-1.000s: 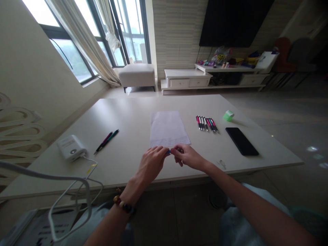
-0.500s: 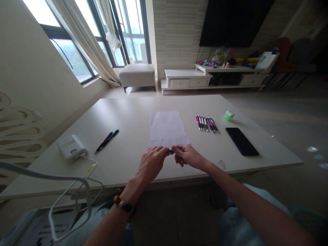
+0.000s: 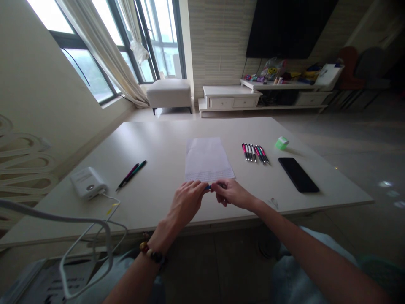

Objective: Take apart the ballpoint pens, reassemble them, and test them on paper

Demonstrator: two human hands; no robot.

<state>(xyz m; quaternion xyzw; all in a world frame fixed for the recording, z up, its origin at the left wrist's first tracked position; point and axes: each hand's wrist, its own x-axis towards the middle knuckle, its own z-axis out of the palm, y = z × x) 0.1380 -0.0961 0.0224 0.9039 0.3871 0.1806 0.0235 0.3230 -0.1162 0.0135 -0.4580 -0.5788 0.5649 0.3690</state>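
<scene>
A blue pen (image 3: 207, 187) lies level between my two hands, just below the near edge of a white sheet of paper (image 3: 207, 156). My left hand (image 3: 190, 196) is closed round its left part, which the fingers mostly hide. The fingertips of my right hand (image 3: 228, 192) pinch its right end. Small lines of writing show along the sheet's near edge. Several pens (image 3: 255, 154) lie in a row to the right of the paper. Two dark pens (image 3: 132, 174) rest side by side on the left.
A black phone (image 3: 298, 175) and a green-and-white small box (image 3: 282, 143) are on the right of the white table (image 3: 161, 143). At the left sits a white power bank (image 3: 89, 183) with a cable (image 3: 109, 228) looping over the near edge.
Both hands keep nearly the same place and hold on the blue pen. My right fingertips have shifted very slightly left.
</scene>
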